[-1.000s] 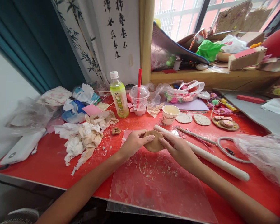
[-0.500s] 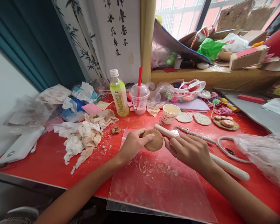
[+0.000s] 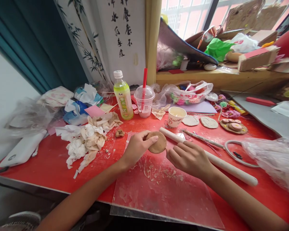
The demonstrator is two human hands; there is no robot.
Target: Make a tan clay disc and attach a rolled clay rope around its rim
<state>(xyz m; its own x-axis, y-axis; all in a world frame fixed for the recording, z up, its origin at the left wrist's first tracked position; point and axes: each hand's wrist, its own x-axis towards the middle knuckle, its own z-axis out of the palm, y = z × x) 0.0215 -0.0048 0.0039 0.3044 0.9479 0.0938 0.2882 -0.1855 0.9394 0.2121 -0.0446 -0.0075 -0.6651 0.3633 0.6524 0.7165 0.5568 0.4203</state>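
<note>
A round, flat brown clay disc (image 3: 158, 145) is tilted up above the clear plastic sheet (image 3: 163, 199). My left hand (image 3: 137, 148) grips it from the left, with the thumb across its face and the fingers behind. At the disc's right edge is my right hand (image 3: 189, 158), its fingers curled in and a fingertip at the rim. The palm side of that hand is hidden. Just behind and under it lies a long pale rolling pin (image 3: 228, 168). Clay scraps (image 3: 159, 171) are scattered over the sheet below the disc.
Crumpled tissues (image 3: 86, 141) and a small brown clay lump (image 3: 119, 133) lie left. Behind stand a drink bottle (image 3: 123, 98), a lidded cup (image 3: 144, 102) and a paper cup (image 3: 176, 116). Flat clay pieces (image 3: 209, 122), a cable (image 3: 231, 157) and a plastic bag (image 3: 276, 160) sit right.
The clay disc has shifted slightly left and turned a little in my left hand. My right hand has drawn back left and down, with its fingers more curled, still beside the rim.
</note>
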